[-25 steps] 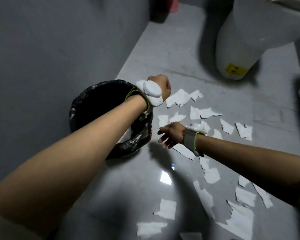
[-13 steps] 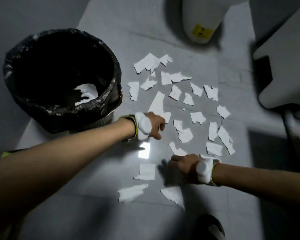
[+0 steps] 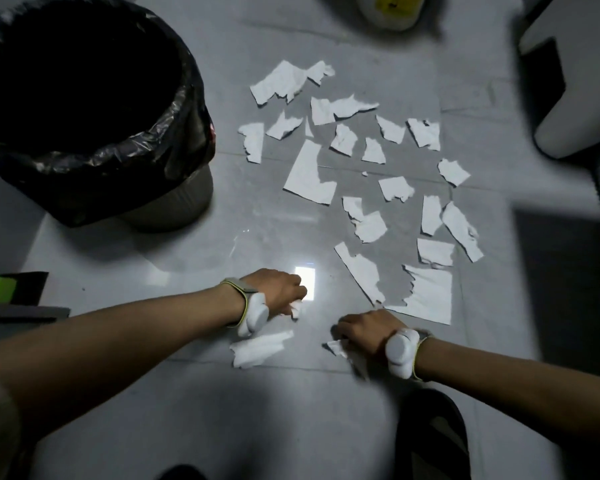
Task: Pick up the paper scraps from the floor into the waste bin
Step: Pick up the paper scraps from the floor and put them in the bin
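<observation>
Several white torn paper scraps [image 3: 309, 174] lie scattered on the grey floor, right of a waste bin [image 3: 174, 161] lined with a black bag at the upper left. My left hand [image 3: 277, 292] is down on the floor at the near edge of the scraps, fingers closed on a small scrap [image 3: 295, 310]. Another scrap [image 3: 257, 348] lies just below that wrist. My right hand [image 3: 364, 332] is also on the floor, its fingers pinching a scrap [image 3: 336, 348]. Both wrists wear white devices on straps.
A white toilet base [image 3: 392, 12] with a yellow label stands at the top. A white fixture [image 3: 582, 81] sits at the upper right. A green and black object [image 3: 0, 289] lies at the left edge. My dark shoe [image 3: 433, 438] is at the bottom right.
The view tilted down and closer to the floor. My left hand came from over the bin down to the near scraps. My right hand dropped lower and took hold of a scrap.
</observation>
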Demonstrator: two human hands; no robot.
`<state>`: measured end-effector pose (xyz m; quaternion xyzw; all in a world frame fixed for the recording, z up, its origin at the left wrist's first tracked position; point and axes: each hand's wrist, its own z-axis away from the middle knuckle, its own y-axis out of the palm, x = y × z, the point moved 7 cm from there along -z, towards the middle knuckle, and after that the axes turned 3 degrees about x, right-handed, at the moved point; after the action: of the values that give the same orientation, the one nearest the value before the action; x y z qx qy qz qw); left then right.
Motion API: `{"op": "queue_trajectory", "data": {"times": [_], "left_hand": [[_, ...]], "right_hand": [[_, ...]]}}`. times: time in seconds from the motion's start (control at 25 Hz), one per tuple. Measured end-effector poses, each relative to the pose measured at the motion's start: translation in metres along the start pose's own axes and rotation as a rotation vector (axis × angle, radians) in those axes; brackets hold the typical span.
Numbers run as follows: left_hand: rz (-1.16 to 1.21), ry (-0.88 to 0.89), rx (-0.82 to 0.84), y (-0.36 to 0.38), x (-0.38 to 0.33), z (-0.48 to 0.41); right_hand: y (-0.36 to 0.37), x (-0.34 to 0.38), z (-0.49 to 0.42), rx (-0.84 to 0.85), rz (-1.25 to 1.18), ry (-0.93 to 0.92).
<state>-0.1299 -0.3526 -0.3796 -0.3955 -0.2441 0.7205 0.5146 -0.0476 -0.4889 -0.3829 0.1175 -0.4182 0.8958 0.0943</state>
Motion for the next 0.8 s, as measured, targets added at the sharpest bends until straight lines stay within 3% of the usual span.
{"op": "queue_trajectory", "data": {"times": [0.12, 0.24, 0.36, 0.48, 0.6, 0.68, 0.8], "left_hand": [[0.153, -0.121, -0.016, -0.020, 0.016, 0.006], [0.285, -0.267, -0.191, -0.065, 0.026, 0.025], [0.334, -0.288, -0.424, -0.137, 0.030, 0.060], [0.382, -0.348, -0.866, -0.230, 0.046, 0.124], [0.370, -0.585, -1.244, -0.285, 0.085, 0.205], [0.357, -0.817, -1.179, -0.280, 0.123, 0.236], [0.378, -1.066, -0.824, -0.230, 0.167, 0.253]], "right_hand": [[-0.011, 0.011, -0.001, -0.032, -0.213, -0.011], [-0.019, 0.040, -0.019, -0.033, -0.261, -0.088], [-0.039, 0.062, -0.043, -0.016, -0.293, -0.113], [-0.110, 0.060, -0.055, -0.283, -0.408, -0.069], [-0.195, 0.066, -0.055, -0.611, -0.643, -0.016], [-0.242, 0.084, -0.053, -0.750, -0.824, -0.053], [-0.307, 0.105, -0.048, -0.948, -1.031, -0.150]]}}
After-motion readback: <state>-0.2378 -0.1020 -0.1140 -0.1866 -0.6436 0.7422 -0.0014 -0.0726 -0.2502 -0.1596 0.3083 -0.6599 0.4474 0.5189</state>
